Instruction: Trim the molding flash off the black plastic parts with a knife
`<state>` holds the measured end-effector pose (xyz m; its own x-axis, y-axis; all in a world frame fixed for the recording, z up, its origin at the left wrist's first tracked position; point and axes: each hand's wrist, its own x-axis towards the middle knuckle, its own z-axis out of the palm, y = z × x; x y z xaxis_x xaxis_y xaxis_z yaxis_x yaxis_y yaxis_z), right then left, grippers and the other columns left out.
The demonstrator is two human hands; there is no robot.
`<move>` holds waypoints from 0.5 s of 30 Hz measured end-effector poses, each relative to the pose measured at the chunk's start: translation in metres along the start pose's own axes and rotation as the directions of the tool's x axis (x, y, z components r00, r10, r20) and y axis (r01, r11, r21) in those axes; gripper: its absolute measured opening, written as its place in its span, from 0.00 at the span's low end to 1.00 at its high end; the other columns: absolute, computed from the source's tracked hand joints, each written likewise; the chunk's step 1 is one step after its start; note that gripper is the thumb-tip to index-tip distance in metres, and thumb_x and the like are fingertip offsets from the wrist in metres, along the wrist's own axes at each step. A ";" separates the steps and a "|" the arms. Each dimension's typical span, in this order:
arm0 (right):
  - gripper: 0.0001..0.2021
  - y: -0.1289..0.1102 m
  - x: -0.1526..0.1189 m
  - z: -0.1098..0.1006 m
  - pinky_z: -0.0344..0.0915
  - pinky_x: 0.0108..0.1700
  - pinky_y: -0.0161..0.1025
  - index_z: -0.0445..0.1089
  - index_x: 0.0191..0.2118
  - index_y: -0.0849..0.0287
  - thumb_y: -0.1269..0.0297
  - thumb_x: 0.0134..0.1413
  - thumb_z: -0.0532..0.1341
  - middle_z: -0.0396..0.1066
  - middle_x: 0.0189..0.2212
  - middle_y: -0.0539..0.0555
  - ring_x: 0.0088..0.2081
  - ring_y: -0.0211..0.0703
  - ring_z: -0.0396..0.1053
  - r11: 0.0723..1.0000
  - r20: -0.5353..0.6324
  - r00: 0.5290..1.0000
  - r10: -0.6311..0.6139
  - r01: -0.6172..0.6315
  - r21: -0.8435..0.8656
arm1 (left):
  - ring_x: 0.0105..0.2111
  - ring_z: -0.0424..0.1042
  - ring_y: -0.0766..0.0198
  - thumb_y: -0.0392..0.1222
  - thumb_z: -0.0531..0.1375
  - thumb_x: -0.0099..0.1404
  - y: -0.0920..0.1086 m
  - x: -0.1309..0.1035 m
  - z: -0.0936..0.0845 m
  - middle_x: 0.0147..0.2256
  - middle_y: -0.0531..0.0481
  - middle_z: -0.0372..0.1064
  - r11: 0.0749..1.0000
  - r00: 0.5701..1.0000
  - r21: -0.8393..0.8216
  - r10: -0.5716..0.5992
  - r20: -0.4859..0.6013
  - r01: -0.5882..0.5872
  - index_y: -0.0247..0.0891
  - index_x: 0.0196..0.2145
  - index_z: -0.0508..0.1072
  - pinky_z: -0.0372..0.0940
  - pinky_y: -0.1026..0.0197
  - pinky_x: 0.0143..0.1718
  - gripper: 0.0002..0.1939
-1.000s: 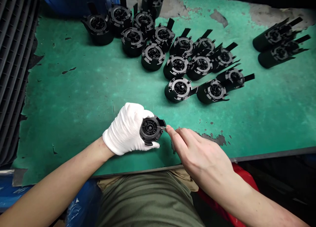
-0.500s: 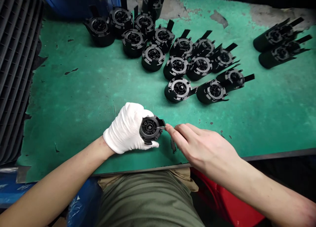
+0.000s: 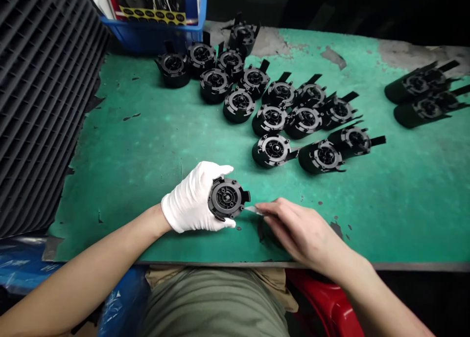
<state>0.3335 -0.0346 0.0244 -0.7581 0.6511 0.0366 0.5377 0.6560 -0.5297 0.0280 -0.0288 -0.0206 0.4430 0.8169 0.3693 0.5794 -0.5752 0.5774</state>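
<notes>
My left hand (image 3: 193, 200), in a white glove, is wrapped round a black round plastic housing (image 3: 226, 198). Its ringed face with small screw posts is turned up toward me, and a tab sticks out on its right side. Bare and pinched closed, my right hand (image 3: 299, 229) grips a small pale pointed blade (image 3: 254, 210). The blade's tip points left at the housing's lower right edge; whether it touches cannot be made out. Any handle is hidden by my fingers.
Several similar black housings (image 3: 271, 148) stand in staggered rows on the green table mat (image 3: 147, 146), with more (image 3: 416, 95) at the far right. A blue bin (image 3: 154, 36) holds parts at the back left. Black ribbed panels (image 3: 44, 107) line the left side. A red stool (image 3: 330, 303) shows below.
My right hand has drawn the blade back from over the housing's face to its right edge. My left hand keeps hold of the housing, turned slightly. The view has tilted up, showing more of the bin.
</notes>
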 end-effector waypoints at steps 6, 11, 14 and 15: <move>0.07 -0.011 -0.015 0.013 0.67 0.35 0.33 0.70 0.45 0.57 0.65 0.77 0.56 0.73 0.34 0.50 0.33 0.37 0.73 0.997 -0.045 0.996 0.081 -0.081 0.000 | 0.65 0.71 0.43 0.48 0.74 0.60 0.001 -0.002 -0.012 0.63 0.32 0.68 0.982 0.988 -0.174 -0.045 0.148 0.071 0.38 0.71 0.55 0.68 0.39 0.67 0.49; 0.18 -0.011 -0.022 0.017 0.57 0.28 0.34 0.61 0.31 0.54 0.56 0.78 0.54 0.64 0.25 0.46 0.24 0.34 0.63 0.981 -0.110 0.989 0.099 -0.116 -0.158 | 0.70 0.66 0.43 0.39 0.68 0.66 -0.001 0.000 -0.024 0.69 0.33 0.64 0.936 0.964 -0.293 -0.128 0.235 0.195 0.41 0.72 0.57 0.63 0.38 0.72 0.41; 0.20 -0.007 -0.027 0.021 0.55 0.26 0.35 0.57 0.31 0.52 0.49 0.77 0.54 0.63 0.24 0.45 0.22 0.35 0.62 0.972 -0.157 0.984 0.079 -0.111 -0.207 | 0.66 0.71 0.45 0.36 0.66 0.68 -0.010 -0.005 -0.031 0.68 0.33 0.66 0.896 0.957 -0.359 -0.195 0.214 0.263 0.41 0.73 0.57 0.67 0.40 0.69 0.40; 0.21 -0.005 -0.028 0.023 0.55 0.25 0.35 0.57 0.32 0.52 0.47 0.77 0.54 0.63 0.24 0.44 0.22 0.35 0.63 0.968 -0.172 0.983 0.069 -0.107 -0.228 | 0.65 0.72 0.46 0.36 0.65 0.68 -0.012 -0.008 -0.033 0.67 0.33 0.68 0.879 0.952 -0.376 -0.234 0.196 0.293 0.41 0.72 0.58 0.69 0.41 0.67 0.38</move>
<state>0.3437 -0.0644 0.0068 -0.6448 0.7504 0.1453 0.6857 0.6519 -0.3237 -0.0054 -0.0271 -0.0061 0.4205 0.9042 0.0741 0.3820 -0.2506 0.8896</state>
